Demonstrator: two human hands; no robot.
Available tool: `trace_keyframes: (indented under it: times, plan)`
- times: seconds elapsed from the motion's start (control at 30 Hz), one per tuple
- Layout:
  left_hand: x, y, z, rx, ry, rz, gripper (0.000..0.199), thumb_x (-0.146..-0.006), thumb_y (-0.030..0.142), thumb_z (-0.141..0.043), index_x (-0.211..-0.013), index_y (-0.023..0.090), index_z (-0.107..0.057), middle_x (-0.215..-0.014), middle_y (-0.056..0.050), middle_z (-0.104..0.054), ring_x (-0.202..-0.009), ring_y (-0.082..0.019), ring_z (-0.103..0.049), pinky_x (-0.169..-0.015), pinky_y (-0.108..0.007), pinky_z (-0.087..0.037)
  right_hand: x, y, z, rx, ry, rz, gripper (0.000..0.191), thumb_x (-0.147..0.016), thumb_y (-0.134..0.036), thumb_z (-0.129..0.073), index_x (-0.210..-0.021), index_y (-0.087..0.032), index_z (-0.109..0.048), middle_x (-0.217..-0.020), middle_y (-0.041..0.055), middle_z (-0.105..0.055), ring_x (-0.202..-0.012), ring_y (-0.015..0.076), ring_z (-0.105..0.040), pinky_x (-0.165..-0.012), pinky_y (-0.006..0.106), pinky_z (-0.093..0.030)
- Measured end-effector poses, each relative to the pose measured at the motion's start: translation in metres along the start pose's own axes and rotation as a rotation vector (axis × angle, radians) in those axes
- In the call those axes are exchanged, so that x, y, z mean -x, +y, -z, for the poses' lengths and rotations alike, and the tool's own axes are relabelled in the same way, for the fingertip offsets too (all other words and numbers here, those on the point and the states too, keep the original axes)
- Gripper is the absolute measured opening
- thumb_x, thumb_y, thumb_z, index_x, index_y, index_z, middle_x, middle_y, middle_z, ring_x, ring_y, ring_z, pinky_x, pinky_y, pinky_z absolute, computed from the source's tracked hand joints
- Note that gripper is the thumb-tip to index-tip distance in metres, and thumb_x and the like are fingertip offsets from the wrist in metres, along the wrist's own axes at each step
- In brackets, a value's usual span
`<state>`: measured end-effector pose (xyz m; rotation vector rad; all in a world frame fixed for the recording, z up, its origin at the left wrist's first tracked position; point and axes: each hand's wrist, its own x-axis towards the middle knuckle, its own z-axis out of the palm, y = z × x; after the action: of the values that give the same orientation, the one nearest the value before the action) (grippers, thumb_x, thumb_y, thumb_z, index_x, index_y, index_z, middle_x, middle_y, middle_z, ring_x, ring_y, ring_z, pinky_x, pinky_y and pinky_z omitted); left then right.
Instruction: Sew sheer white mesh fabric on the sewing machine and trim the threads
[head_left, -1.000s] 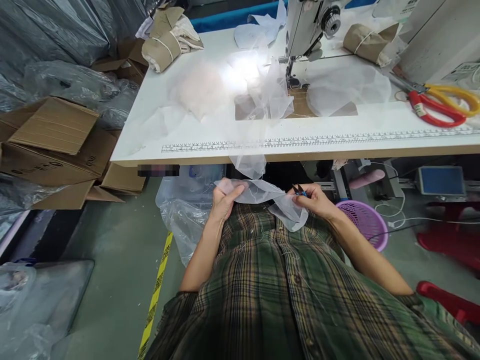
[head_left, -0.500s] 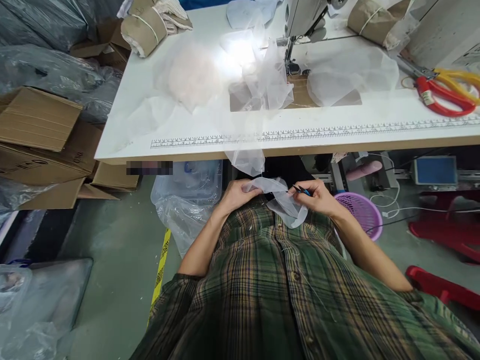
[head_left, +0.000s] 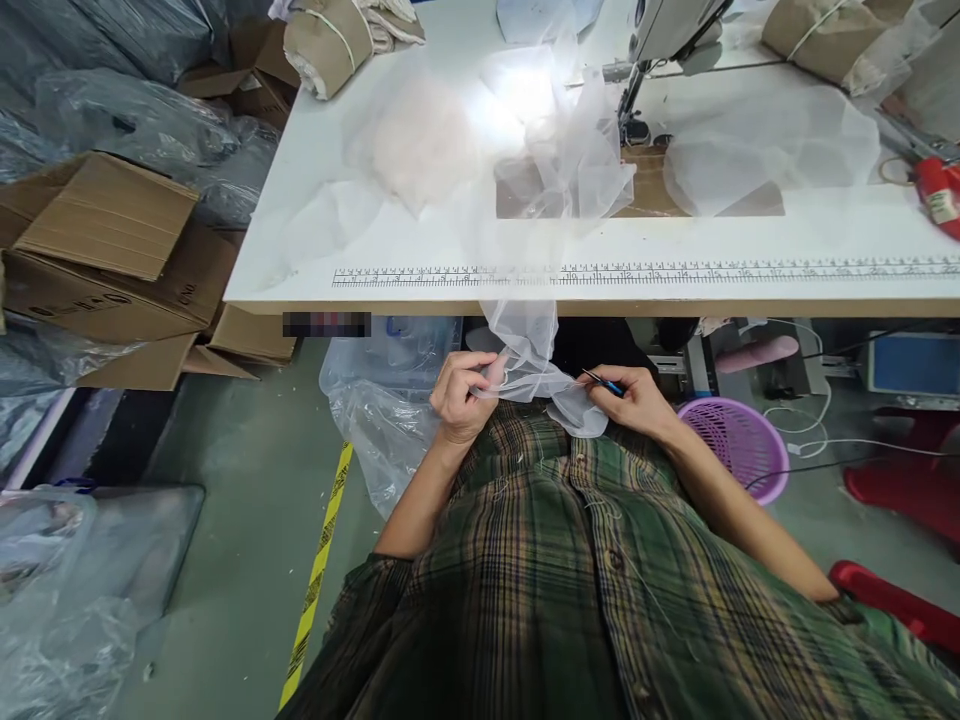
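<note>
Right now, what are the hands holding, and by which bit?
The left hand pinches a fold of the white cloth; the right hand holds the blue snips by the handle, fingertips at the cloth too.

Beyond the fingers [head_left: 459,378], the white table [head_left: 442,245] is topped with sheer fabric [head_left: 581,165] and a sewing machine [head_left: 667,28]; tied bundles [head_left: 328,48] are placed farther off; red-handled scissors [head_left: 939,198], rightward.

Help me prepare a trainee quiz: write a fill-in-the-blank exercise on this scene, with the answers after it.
The left hand pinches sheer fabric, while the small blue tool is in the ____ hand.
The basket below the table is ____ in colour.
The floor tape is black and ____.
The person's shirt has a ____ pattern.

Missing words: right; purple; yellow; plaid.
</note>
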<state>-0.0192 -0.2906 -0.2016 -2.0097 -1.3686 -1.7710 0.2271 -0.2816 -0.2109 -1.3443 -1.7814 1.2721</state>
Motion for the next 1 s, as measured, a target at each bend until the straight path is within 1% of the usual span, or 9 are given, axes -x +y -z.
trace_keyframes:
  times: [0.1, 0.23, 0.43, 0.5, 0.7, 0.77, 0.83, 0.93, 1.0]
  plan:
    - [-0.002, -0.002, 0.002, -0.034, 0.017, -0.039, 0.037, -0.079, 0.010, -0.076, -0.069, 0.021, -0.042, -0.083, -0.001, -0.074, -0.067, -0.011, -0.068, -0.059, -0.023, -0.050, -0.002, -0.001, -0.004, 0.007, -0.001, 0.025, 0.025, -0.079, -0.026, -0.055, -0.084, -0.017, -0.078, -0.075, 0.0035, -0.072, -0.061, 0.0158, -0.057, -0.053, 0.025, -0.040]
    - [-0.004, -0.009, 0.004, -0.037, -0.024, -0.043, 0.037, -0.078, 0.009, -0.077, -0.069, 0.021, -0.043, -0.082, -0.001, -0.073, -0.069, -0.012, -0.068, -0.061, -0.023, -0.051, -0.001, -0.002, -0.006, 0.008, -0.004, 0.039, 0.025, -0.080, -0.025, -0.055, -0.085, -0.017, -0.078, -0.077, 0.0038, -0.073, -0.064, 0.0169, -0.059, -0.055, 0.025, -0.042]
    - [-0.004, -0.018, 0.012, 0.116, -0.241, 0.074, 0.031, -0.077, 0.016, -0.076, -0.071, 0.021, -0.046, -0.095, -0.006, -0.070, -0.076, -0.015, -0.069, -0.069, -0.029, -0.055, 0.002, -0.004, -0.006, -0.020, -0.011, 0.070, 0.024, -0.078, -0.021, -0.055, -0.085, -0.017, -0.078, -0.079, 0.0036, -0.075, -0.067, 0.0177, -0.062, -0.058, 0.026, -0.045]
    - [-0.003, -0.019, 0.014, 0.154, -0.287, 0.085, 0.028, -0.076, 0.015, -0.075, -0.071, 0.020, -0.048, -0.094, -0.006, -0.071, -0.077, -0.016, -0.069, -0.070, -0.031, -0.055, 0.002, -0.005, -0.007, -0.018, -0.010, 0.079, 0.024, -0.078, -0.021, -0.055, -0.085, -0.017, -0.078, -0.079, 0.0036, -0.075, -0.067, 0.0178, -0.062, -0.058, 0.026, -0.045]
    - [0.006, -0.027, 0.014, 0.171, -0.263, 0.114, 0.023, -0.079, 0.013, -0.068, -0.070, 0.021, -0.048, -0.079, -0.002, -0.071, -0.072, -0.017, -0.068, -0.075, -0.033, -0.053, 0.003, -0.006, -0.007, 0.003, -0.025, 0.103, 0.024, -0.079, -0.021, -0.055, -0.086, -0.017, -0.078, -0.082, 0.0043, -0.076, -0.068, 0.0180, -0.064, -0.058, 0.026, -0.046]
    - [0.007, -0.034, 0.011, 0.222, -0.270, 0.187, 0.017, -0.079, 0.017, -0.067, -0.074, 0.021, -0.052, -0.084, -0.004, -0.071, -0.077, -0.019, -0.068, -0.078, -0.035, -0.052, 0.004, -0.007, -0.007, 0.024, -0.037, 0.126, 0.025, -0.079, -0.020, -0.055, -0.086, -0.017, -0.078, -0.081, 0.0042, -0.076, -0.068, 0.0182, -0.065, -0.058, 0.026, -0.046]
    - [0.005, -0.044, 0.005, 0.312, -0.335, 0.303, 0.015, -0.078, 0.027, -0.069, -0.087, 0.020, -0.060, -0.097, -0.008, -0.072, -0.091, -0.023, -0.068, -0.084, -0.038, -0.052, 0.006, -0.010, -0.007, 0.041, -0.061, 0.183, 0.025, -0.079, -0.018, -0.054, -0.086, -0.017, -0.078, -0.082, 0.0042, -0.076, -0.071, 0.0187, -0.067, -0.062, 0.026, -0.048]
    - [-0.003, -0.057, -0.012, 0.517, -0.542, 0.513, 0.038, -0.079, 0.046, -0.069, -0.105, 0.019, -0.067, -0.113, -0.011, -0.071, -0.112, -0.030, -0.063, -0.097, -0.042, -0.047, 0.011, -0.018, -0.008, 0.091, -0.138, 0.296, 0.024, -0.079, -0.016, -0.054, -0.086, -0.017, -0.077, -0.081, 0.0041, -0.075, -0.071, 0.0170, -0.067, -0.065, 0.026, -0.049]
    - [-0.007, -0.061, -0.026, 0.635, -0.665, 0.616, 0.043, -0.081, 0.056, -0.064, -0.101, 0.018, -0.071, -0.111, -0.010, -0.073, -0.116, -0.033, -0.062, -0.101, -0.043, -0.045, 0.017, -0.023, -0.007, 0.140, -0.186, 0.361, 0.024, -0.079, -0.014, -0.054, -0.087, -0.017, -0.076, -0.081, 0.0043, -0.075, -0.069, 0.0160, -0.067, -0.065, 0.025, -0.048]
